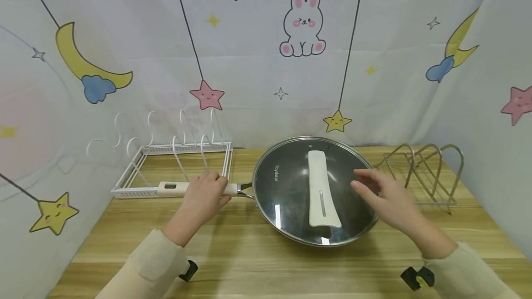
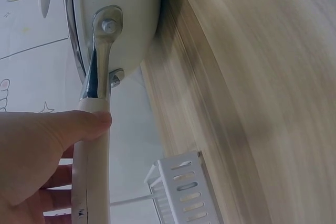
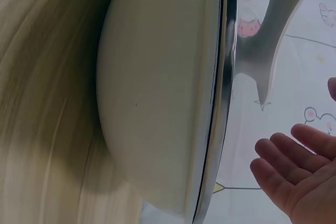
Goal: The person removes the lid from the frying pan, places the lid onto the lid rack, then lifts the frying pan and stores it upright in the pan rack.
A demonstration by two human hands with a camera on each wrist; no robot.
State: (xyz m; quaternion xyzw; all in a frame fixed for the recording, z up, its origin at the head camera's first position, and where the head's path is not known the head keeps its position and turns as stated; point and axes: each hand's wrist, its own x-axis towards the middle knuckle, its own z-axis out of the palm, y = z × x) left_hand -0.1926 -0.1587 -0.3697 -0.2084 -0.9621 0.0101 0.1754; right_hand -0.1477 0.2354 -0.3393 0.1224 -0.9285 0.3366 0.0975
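A cream wok [image 3: 152,87] with a dark glass lid [image 1: 287,197] on it is at the middle of the wooden table. Across the lid runs a long cream lid handle [image 1: 320,188]. My left hand [image 1: 205,193] grips the wok's long cream handle [image 2: 92,182], its thumb lying along the top near the metal joint. Above the right side of the lid hovers my right hand [image 1: 388,197], apart from the lid handle, fingers extended and holding nothing. In the right wrist view its fingers [image 3: 283,156] show beside the lid with a gap between.
At the back left stands a white rack [image 1: 228,160] with curved hooks, partly behind the wok handle. A gold wire rack [image 1: 436,170] with looped dividers is at the back right, close to the wok. A patterned curtain [image 1: 257,59] hangs behind the table.
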